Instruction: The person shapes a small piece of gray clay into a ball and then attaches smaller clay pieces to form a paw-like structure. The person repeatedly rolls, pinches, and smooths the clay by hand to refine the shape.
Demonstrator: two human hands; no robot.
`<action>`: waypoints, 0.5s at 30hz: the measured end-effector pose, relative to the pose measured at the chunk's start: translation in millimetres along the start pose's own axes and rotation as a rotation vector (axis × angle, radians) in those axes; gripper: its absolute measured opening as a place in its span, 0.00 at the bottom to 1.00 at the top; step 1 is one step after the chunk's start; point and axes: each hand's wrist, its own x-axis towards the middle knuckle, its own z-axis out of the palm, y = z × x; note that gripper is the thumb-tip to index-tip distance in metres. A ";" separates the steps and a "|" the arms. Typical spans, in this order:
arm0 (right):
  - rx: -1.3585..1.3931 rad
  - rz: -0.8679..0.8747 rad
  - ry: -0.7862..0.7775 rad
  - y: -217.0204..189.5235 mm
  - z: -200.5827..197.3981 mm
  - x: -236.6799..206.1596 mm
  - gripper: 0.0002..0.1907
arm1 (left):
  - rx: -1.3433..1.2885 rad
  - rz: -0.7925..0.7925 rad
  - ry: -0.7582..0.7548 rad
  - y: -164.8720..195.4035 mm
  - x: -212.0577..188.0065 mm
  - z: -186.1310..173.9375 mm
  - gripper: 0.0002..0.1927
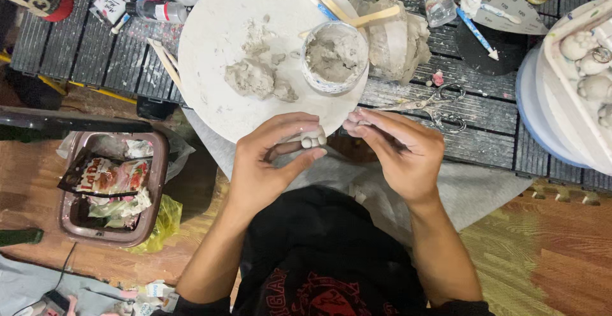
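Observation:
My left hand (268, 160) holds a small pale clay figure (313, 137) between thumb and fingers, at the near edge of a round white board (210, 35). My right hand (398, 150) is just to its right, fingertips pinched together and touching near the figure; whether it holds a bit of clay is unclear. On the board lie lumps of grey clay (252, 77) and a small tub of grey clay (335, 56) with wooden sticks (357, 16) resting over it.
Scissors (433, 106) lie on the dark slatted table right of my hands. A tray of pale clay figures (590, 67) sits at the far right. A brown waste bin (111, 188) with wrappers stands on the floor at left. Bottles and tools crowd the table's far side.

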 end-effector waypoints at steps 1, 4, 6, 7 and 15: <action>-0.013 0.000 -0.002 -1.0 0.1 -0.2 0.11 | 0.025 -0.016 0.009 0.1 0.1 -0.6 0.20; 0.078 0.029 -0.032 0.6 1.7 -1.2 0.11 | 0.007 -0.023 0.017 -2.4 -1.3 -1.4 0.20; 0.115 0.037 -0.047 2.8 0.9 -1.8 0.10 | -0.047 -0.020 0.000 -4.4 -1.6 -1.4 0.20; 0.102 0.035 -0.047 3.6 0.3 -3.2 0.09 | -0.078 -0.024 -0.017 -5.3 -2.4 -2.0 0.19; 0.012 -0.038 0.016 5.3 -11.0 -9.9 0.12 | -0.390 -0.056 -0.211 -5.7 -8.3 -12.6 0.23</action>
